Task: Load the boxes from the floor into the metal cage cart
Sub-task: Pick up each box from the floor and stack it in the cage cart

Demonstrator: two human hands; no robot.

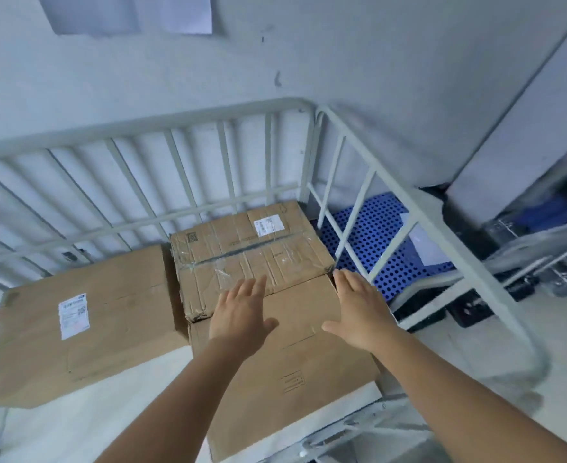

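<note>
Three cardboard boxes lie inside the grey metal cage cart (175, 123). A plain box (289, 369) sits nearest me at the cart's right side. Behind it rests a creased, taped box (242, 248) with a white label. A large labelled box (85, 325) lies to the left. My left hand (240, 315) is stretched flat, fingers straight, over the seam between the near box and the taped box. My right hand (359, 312) is spread open above the near box's far right corner. Neither hand holds anything.
The cart's barred back and right side rail (409, 198) stand against a grey wall. Beyond the right rail lies a blue perforated pallet (375, 235) and some metal trolley parts (542, 262). The cart's white floor (91, 419) shows at the lower left.
</note>
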